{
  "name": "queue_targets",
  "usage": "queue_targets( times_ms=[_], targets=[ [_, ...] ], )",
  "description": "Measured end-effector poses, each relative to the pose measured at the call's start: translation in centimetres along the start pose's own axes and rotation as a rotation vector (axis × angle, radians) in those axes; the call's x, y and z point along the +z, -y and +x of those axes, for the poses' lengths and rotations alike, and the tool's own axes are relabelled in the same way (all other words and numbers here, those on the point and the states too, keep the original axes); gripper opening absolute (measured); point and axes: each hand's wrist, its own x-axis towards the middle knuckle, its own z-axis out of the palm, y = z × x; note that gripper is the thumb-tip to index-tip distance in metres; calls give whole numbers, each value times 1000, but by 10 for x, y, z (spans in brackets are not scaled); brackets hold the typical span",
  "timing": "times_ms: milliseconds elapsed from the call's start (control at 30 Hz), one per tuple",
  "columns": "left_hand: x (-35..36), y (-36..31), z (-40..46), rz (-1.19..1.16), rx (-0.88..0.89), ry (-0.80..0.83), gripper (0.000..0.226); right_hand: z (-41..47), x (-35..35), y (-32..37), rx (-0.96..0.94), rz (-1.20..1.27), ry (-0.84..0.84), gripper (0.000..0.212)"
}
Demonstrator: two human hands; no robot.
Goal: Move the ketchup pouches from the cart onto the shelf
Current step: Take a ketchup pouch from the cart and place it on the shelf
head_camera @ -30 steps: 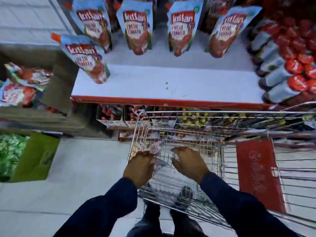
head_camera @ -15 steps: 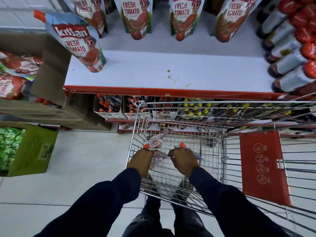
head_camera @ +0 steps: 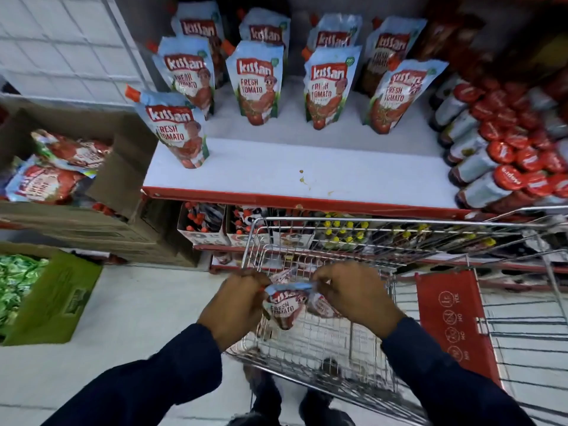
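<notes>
Shelving takes the most space: a white shelf [head_camera: 307, 170] with a red front edge runs just beyond the wire trolley [head_camera: 399, 221], which stands close against it. Left of the trolley, a brown carton [head_camera: 129, 155] sits open with flat tomato packs inside. Nearer to the person on that same side, a green carton [head_camera: 58, 299] on the floor holds green packets. On the trolley's right part, a red flap [head_camera: 445, 318] with white symbols hangs upright. Beyond the trolley's far right corner, jars with red lids [head_camera: 504, 176] are crowded together on the shelf. Beyond its far rim, standing pouches [head_camera: 258, 84] marked "Fresh Tomato" are lined in rows towards the back of the shelf, and one more pouch [head_camera: 176, 133] stands alone, closer to the shelf's left front corner.

Both hands are above the trolley's basket, near its left end, and only a small gap separates them. The left hand [head_camera: 236, 305] grips the ketchup pouch [head_camera: 284, 307] at its upper left corner, and the pouch hangs with the label facing up. The right hand [head_camera: 356, 295] has its fingers curled around a second pouch [head_camera: 321, 305], which is mostly hidden under the palm and touches the first one. A small brown stain [head_camera: 302, 178] marks the shelf beyond the trolley.
</notes>
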Motion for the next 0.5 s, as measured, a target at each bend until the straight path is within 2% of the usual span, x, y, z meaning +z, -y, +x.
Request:
queue_targets(
  times_ms=[267,500],
  targets=[
    [-103,-30,20,26,125,-273,27,14,-102,36,-32,66,-202,13],
    [-189,-35,63,117,181,-364,20,63,-160,65,-72,28,-457,16]
  ],
)
